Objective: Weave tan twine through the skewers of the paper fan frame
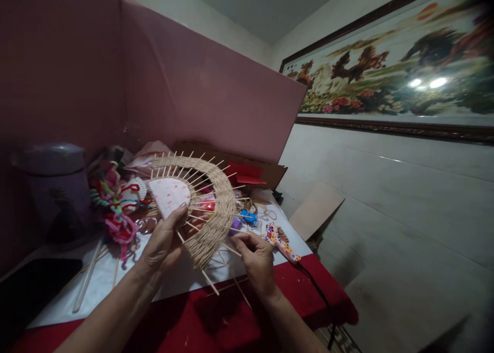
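A half-round woven fan (227, 198) of tan twisted cord, with thin wooden sticks fanning out as spokes, is held up over the table. At its centre sits a white half-circle piece (170, 194) with small pinkish-red spots. My left hand (164, 242) grips the fan by this centre, thumb on the front and fingers behind the spokes. My right hand (257, 260) is closed at the fan's lower right edge, its fingertips pinching around the end of a spoke; the exact contact is partly hidden.
A flower-patterned glue gun (281, 244) with a black cord lies on the table's right. Pink and red pipe-cleaner pieces (118, 214) are heaped on the left beside a purple container (57, 193). A blue item (249, 217) lies behind the fan. Red cloth (304, 291) covers the front edge.
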Demonstrator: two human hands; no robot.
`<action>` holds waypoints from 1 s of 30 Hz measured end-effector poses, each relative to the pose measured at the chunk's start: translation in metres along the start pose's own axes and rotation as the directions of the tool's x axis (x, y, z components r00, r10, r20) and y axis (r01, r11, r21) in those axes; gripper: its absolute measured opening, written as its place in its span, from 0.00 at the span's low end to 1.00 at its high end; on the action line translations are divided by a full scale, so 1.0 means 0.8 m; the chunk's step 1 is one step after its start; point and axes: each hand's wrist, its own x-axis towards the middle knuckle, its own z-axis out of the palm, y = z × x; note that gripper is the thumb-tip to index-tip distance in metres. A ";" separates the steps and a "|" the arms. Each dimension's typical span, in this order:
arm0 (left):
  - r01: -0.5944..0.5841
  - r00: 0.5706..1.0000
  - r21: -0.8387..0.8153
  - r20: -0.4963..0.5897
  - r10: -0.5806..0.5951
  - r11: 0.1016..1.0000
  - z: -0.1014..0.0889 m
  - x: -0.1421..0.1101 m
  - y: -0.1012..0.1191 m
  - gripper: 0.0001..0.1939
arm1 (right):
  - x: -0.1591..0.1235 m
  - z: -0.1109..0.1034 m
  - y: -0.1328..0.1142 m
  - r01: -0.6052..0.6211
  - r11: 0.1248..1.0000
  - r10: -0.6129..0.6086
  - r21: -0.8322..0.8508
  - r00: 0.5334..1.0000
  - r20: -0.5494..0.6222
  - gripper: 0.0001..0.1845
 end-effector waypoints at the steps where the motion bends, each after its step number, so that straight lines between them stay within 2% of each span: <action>1: -0.002 1.000 0.002 0.002 0.002 1.000 0.000 0.000 0.000 0.07 | 0.000 -0.003 0.002 0.026 1.000 -0.026 -0.018 1.000 -0.008 0.10; 9: -0.035 0.999 0.006 -0.009 0.035 0.999 -0.002 0.002 -0.002 0.06 | 0.007 -0.023 0.009 0.140 0.981 -0.151 -0.133 0.985 -0.079 0.08; 13: 0.006 1.000 0.037 -0.010 -0.005 0.999 -0.001 0.000 -0.002 0.07 | 0.013 -0.031 -0.001 0.254 0.931 -0.279 -0.260 0.959 -0.061 0.07; 18: 0.035 0.999 0.069 -0.019 -0.034 0.997 0.003 -0.003 0.000 0.07 | 0.021 -0.042 -0.020 0.434 0.788 -0.458 -0.438 0.887 0.054 0.06; 24: 0.055 0.998 0.143 0.000 -0.056 0.988 0.001 -0.003 -0.003 0.07 | 0.031 -0.047 -0.034 0.539 0.655 -0.490 -0.529 0.836 0.245 0.07; 26: 0.062 0.998 0.135 0.018 -0.066 0.989 -0.002 -0.001 -0.004 0.08 | 0.033 -0.048 -0.037 0.548 0.637 -0.492 -0.542 0.830 0.262 0.07; 30: 0.059 0.997 0.111 0.034 -0.063 0.992 -0.005 0.002 -0.005 0.11 | 0.035 -0.050 -0.040 0.539 0.652 -0.483 -0.533 0.838 0.256 0.07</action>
